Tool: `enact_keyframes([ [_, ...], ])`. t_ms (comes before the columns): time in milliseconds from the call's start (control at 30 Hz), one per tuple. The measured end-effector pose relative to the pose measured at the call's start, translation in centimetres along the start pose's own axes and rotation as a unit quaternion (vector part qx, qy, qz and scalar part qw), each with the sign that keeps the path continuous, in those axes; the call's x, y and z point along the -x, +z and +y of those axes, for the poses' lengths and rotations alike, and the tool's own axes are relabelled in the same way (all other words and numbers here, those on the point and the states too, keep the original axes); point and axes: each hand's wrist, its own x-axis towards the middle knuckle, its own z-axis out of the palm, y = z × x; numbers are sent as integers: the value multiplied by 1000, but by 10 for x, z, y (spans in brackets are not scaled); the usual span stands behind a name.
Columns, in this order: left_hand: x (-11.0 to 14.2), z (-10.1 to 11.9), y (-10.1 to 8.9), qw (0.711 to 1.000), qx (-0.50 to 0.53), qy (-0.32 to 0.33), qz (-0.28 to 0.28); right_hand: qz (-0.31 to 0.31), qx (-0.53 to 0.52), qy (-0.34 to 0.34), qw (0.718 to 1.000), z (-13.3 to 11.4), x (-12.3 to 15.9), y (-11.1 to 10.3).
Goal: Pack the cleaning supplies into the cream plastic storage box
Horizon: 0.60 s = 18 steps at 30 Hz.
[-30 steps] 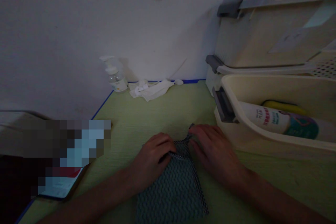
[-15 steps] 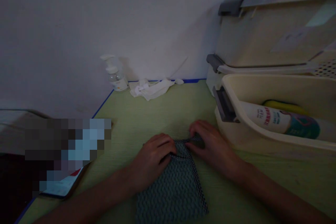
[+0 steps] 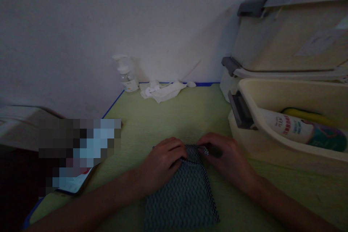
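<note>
the right hand (image 3: 228, 161) is bending its fingers down lower and pinching the checked corner (image 3: 206, 150) of the blue-green cloth (image 3: 181, 201). its thumb and pointing finger are almost touching, with a bit of the corner poking out between them. so the top of the cloth is looking flatter, and the corner is probably staying under better control.

the left hand (image 3: 164, 165) is curling over the cloth, keeping its fingers nearly closed on the top part. some of its fingertips are hiding, so how hard they are pressing is not showing. the cloth is lying on the green table (image 3: 206, 110), under and between both hands, with its low end reaching the very bottom of the view.

in the oldest picture, the corner is standing up by the right fingers; now it is pointing sideways. the left hand is staying on about the same bit of cloth. the whole view is sliding a little, so the bin (image 3: 272, 157) is sitting farther to the right.
</note>
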Motion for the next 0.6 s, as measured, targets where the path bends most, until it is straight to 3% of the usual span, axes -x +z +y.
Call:
enact_keyframes([
  [367, 1, -2, 2, 1000, -11, 10, 4, -38, 16, -94, 995, 1, 2, 5],
  [600, -1, -1, -2, 999, 42, 19, 26, -142, 133, -152, 969, -11, 5, -8],
])
